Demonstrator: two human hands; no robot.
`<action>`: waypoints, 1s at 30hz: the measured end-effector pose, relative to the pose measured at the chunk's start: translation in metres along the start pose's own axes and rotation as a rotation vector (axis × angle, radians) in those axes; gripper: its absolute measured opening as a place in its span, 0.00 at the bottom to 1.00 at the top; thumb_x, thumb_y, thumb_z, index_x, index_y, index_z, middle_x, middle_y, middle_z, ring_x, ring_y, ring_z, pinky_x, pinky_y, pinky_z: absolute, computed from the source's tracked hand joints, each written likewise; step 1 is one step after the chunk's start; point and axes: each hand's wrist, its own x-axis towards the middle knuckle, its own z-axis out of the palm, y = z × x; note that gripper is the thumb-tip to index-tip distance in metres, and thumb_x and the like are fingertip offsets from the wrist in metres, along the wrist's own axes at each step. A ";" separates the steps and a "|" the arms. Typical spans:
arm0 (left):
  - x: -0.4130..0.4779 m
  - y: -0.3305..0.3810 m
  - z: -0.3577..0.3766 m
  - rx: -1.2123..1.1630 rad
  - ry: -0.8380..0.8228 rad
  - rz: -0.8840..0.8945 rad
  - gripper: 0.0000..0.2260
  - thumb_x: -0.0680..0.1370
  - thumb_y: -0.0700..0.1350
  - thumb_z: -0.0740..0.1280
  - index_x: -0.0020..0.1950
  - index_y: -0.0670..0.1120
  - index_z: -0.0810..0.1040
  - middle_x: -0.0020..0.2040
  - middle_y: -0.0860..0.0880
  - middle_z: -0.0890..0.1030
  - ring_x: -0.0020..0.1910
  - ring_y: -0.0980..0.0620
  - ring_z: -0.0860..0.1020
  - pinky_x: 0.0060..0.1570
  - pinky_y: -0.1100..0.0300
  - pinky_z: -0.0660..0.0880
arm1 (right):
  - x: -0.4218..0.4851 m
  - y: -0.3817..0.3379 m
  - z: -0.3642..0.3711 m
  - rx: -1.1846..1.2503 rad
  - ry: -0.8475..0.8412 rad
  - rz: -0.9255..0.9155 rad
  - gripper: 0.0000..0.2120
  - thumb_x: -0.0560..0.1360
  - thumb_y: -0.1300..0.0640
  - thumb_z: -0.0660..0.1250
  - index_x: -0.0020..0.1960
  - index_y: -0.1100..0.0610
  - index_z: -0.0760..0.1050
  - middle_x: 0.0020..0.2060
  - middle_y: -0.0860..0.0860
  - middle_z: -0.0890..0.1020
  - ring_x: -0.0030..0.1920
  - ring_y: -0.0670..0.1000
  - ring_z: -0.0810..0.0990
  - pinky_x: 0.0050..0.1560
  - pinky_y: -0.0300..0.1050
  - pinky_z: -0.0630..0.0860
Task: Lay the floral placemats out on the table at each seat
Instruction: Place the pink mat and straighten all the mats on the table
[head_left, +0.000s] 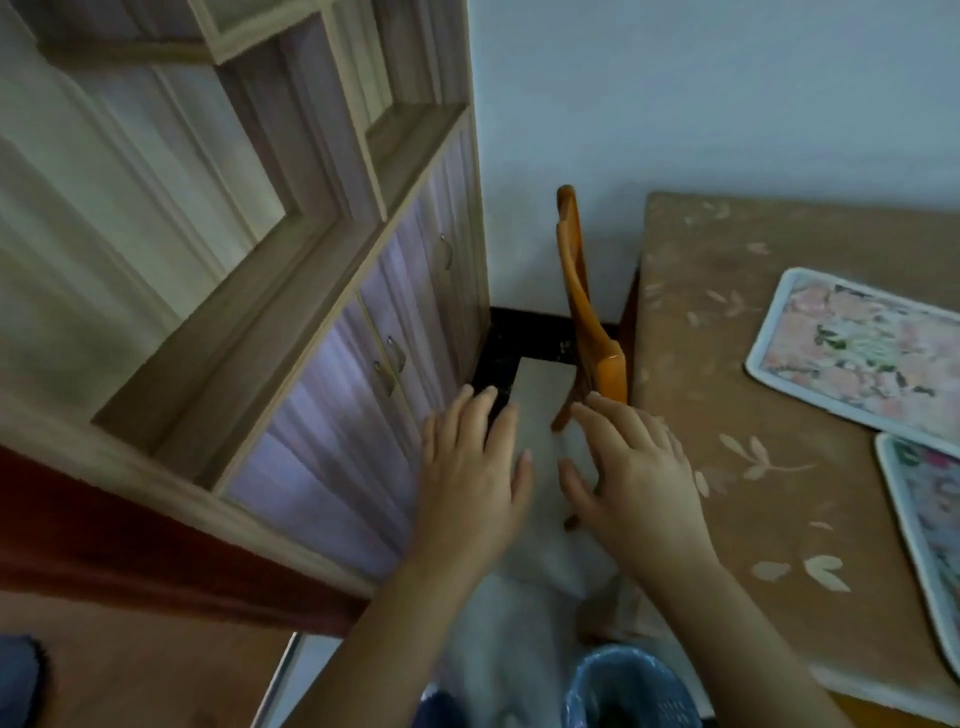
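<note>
Held left hand (470, 467) and right hand (634, 467) empty, fingers spread, above the floor (535, 387). Had 2 placemats (857, 353) lying close together on the tabletop (727, 364) at right. Risked leaving the place by the chair (576, 280) bare, with no mat in hand.

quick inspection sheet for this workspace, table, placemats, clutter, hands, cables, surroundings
Surface: table covered by a tan leaf-patterned cloth.
Job's things: far placemat and near placemat, both floral, lie flat on the table, cut off by the frame's right edge.
Clutter: blue wastebasket on the floor by the table.
Grippers: left hand and right hand open, holding nothing, over the floor.
Cables: nothing seen.
Surroundings: wooden chair at the table's side; wooden cabinet with shelves; plain wall.
</note>
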 end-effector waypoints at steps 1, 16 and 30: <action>0.012 0.000 0.007 -0.024 -0.012 0.031 0.17 0.75 0.47 0.61 0.61 0.41 0.73 0.62 0.39 0.75 0.65 0.40 0.69 0.61 0.37 0.67 | 0.006 0.005 0.001 -0.011 0.001 0.048 0.21 0.70 0.52 0.68 0.61 0.56 0.71 0.62 0.55 0.76 0.63 0.58 0.73 0.61 0.58 0.70; 0.206 0.006 0.078 -0.365 -0.118 0.565 0.17 0.73 0.41 0.67 0.61 0.39 0.73 0.62 0.37 0.75 0.65 0.38 0.69 0.63 0.35 0.62 | 0.119 0.034 -0.008 -0.202 0.282 0.596 0.23 0.71 0.46 0.61 0.63 0.55 0.70 0.63 0.55 0.75 0.63 0.59 0.72 0.62 0.59 0.69; 0.313 0.064 0.149 -0.430 -0.295 0.845 0.17 0.75 0.44 0.64 0.63 0.42 0.70 0.65 0.41 0.72 0.68 0.42 0.64 0.67 0.39 0.59 | 0.180 0.118 -0.009 -0.305 0.420 0.921 0.23 0.71 0.51 0.68 0.64 0.54 0.67 0.64 0.54 0.74 0.65 0.57 0.70 0.63 0.58 0.68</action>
